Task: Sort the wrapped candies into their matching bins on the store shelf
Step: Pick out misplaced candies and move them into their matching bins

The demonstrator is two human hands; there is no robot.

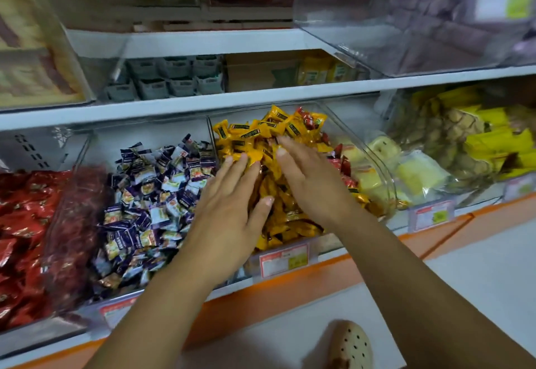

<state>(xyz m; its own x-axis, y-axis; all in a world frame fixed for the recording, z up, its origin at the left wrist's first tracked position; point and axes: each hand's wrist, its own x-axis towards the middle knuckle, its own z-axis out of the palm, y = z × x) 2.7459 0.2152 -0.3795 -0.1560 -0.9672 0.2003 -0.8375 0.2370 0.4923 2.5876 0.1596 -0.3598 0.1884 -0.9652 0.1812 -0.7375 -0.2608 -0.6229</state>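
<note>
Two flat hands (269,189) on yellow candies (278,223)

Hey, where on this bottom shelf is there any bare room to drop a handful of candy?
Bare floor shows at the back of the purple candy bin, behind its pile. The yellow candy bin is heaped, with the left hand and right hand spread over it. The red candy bin is packed.

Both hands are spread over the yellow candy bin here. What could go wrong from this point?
1. The yellow candies are heaped high; the left hand and right hand pressing flat on them could push some over the clear divider into the purple-and-white candies.
2. Red-wrapped candies mixed in along the bin's right side could get buried and missed.
3. Pieces near the front edge might slide onto the floor.
</note>
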